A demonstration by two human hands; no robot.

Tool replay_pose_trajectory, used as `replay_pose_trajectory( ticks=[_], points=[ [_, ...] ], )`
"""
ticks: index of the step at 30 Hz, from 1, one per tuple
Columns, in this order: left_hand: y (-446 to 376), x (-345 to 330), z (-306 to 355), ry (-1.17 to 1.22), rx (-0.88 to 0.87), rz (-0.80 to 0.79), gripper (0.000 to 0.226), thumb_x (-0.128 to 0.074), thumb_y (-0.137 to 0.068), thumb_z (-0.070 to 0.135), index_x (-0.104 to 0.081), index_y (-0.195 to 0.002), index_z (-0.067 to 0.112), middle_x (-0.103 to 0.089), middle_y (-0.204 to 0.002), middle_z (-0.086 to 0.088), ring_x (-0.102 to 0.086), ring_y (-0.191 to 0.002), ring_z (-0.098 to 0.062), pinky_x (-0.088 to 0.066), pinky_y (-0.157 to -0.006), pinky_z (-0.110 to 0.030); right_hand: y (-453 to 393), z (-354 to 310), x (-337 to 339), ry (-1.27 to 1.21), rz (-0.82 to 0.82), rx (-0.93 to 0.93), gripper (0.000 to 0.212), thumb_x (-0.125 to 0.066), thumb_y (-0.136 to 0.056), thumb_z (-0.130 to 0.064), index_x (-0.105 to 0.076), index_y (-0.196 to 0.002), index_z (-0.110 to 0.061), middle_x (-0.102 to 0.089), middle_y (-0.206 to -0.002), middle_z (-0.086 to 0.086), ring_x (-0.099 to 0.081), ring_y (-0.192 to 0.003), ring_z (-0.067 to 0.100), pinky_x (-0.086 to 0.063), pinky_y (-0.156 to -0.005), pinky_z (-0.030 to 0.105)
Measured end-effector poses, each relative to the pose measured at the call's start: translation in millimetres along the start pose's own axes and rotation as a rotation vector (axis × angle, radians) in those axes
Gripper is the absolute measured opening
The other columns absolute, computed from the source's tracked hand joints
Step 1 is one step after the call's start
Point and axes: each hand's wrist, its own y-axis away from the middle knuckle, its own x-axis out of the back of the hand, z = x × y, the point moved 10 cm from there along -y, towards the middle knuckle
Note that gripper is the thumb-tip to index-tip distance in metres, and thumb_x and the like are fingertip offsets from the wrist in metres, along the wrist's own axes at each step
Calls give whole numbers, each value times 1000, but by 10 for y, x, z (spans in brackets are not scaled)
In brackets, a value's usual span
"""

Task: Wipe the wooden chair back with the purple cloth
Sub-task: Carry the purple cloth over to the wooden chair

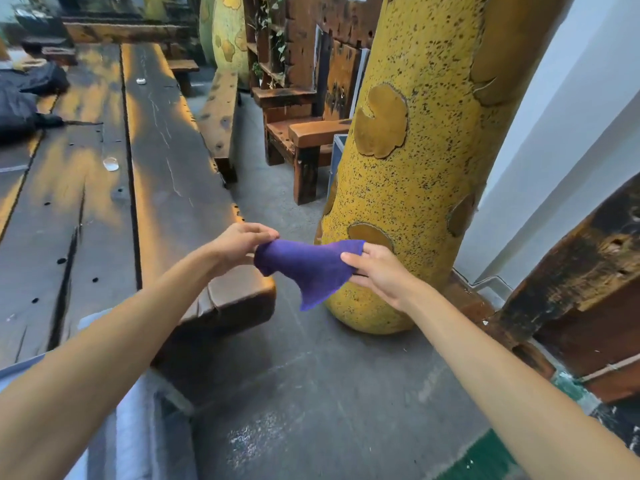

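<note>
I hold the purple cloth (308, 268) stretched between both hands above the grey floor. My left hand (239, 244) pinches its left end and my right hand (377, 271) grips its right edge; a corner hangs down. A heavy wooden chair (301, 133) with a tall dark back (341, 81) stands farther off, behind the yellow pillar, well apart from my hands. At the right edge rises another dark wooden piece (585, 271); what it belongs to I cannot tell.
A thick speckled yellow pillar (426, 140) stands just beyond the cloth. A long dark plank table (104, 188) fills the left side, with a bench (220, 116) beside it. A white wall (568, 116) is on the right. Grey concrete floor (311, 393) lies below my arms.
</note>
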Motion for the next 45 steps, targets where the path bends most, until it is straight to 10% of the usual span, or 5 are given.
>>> replay_pose_trajectory(
  ticks=[8, 13, 19, 32, 45],
  points=[
    [-733, 67, 486, -101, -84, 269, 15, -71, -94, 23, -80, -102, 14, -73, -97, -3, -63, -85, -13, -52, -69, -25, -1058, -370, 765, 95, 206, -24, 46, -77, -90, -16, -48, -125, -16, -61, -125, 10, -70, -108, 22, -60, -93, 35],
    [-1311, 302, 565, -80, -67, 309, 5, -75, -90, 15, -79, -92, 16, -72, -87, 0, -63, -77, -12, -49, -64, -22, -1854, -615, 698, 239, 115, -12, 23, -75, -91, -20, -63, -109, -25, -70, -119, 9, -71, -107, 22, -59, -96, 43],
    [-2058, 732, 743, 36, -35, 277, 8, -75, -89, 7, -72, -94, 13, -71, -99, -10, -70, -96, -22, -59, -81, -32, -2811, -1137, 470, 492, 18, 108, 43, -83, -81, -19, -68, -122, -18, -67, -117, 3, -64, -108, 21, -55, -82, 29],
    [-3724, 1211, 1697, -976, -323, 403, 17, -71, -91, 19, -81, -102, 10, -66, -84, -1, -60, -80, -17, -51, -70, -32, -4768, -2042, 397, 1181, 113, 334, 15, -66, -88, -18, -79, -95, -17, -74, -96, 9, -67, -95, 31, -56, -78, 39],
    [-5561, 2003, 1797, -806, -209, 496, 21, -63, -97, 22, -78, -107, 11, -76, -100, -7, -69, -94, -25, -55, -85, -41, -6704, -2561, 488, 1503, 330, 283, 22, -59, -98, -21, -69, -117, -14, -71, -117, 11, -68, -109, 37, -41, -70, 35]
  ],
)
